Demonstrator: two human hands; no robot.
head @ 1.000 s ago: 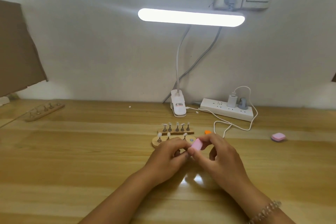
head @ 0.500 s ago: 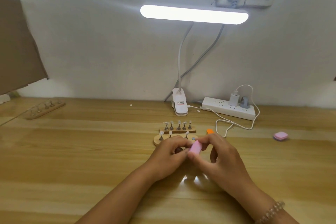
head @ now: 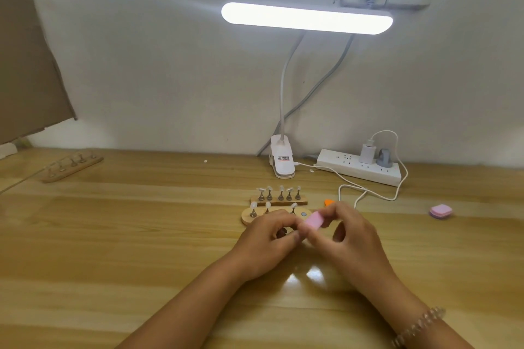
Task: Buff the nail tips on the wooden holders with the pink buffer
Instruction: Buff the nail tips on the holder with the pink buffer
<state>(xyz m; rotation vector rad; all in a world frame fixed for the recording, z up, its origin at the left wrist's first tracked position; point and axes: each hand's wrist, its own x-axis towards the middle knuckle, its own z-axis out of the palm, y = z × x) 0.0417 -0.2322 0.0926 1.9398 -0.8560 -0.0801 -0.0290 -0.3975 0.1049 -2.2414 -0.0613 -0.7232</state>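
Pinching the pink buffer point(head: 312, 219) between thumb and fingertips, right hand point(head: 347, 238) holds it just above the tabletop point(head: 141, 235), its grip closed on the block. Left hand point(head: 268, 244) sits touching it, fingers curled shut on a small dark item, likely a nail-tip stand; too hidden to confirm. Buffer meets left fingertips at centre. Just behind the hands: rounded wooden holder point(head: 249, 218) with three nail tips standing, one spot bare. Behind that, straight wooden holder point(head: 279, 201) with five tips upright. Small orange piece point(head: 329, 202) beside right hand. Third holder point(head: 72, 167) far left. Pink pad point(head: 441, 211) far right. Clip lamp point(head: 283, 161) and power strip point(head: 358, 170) at the wall.
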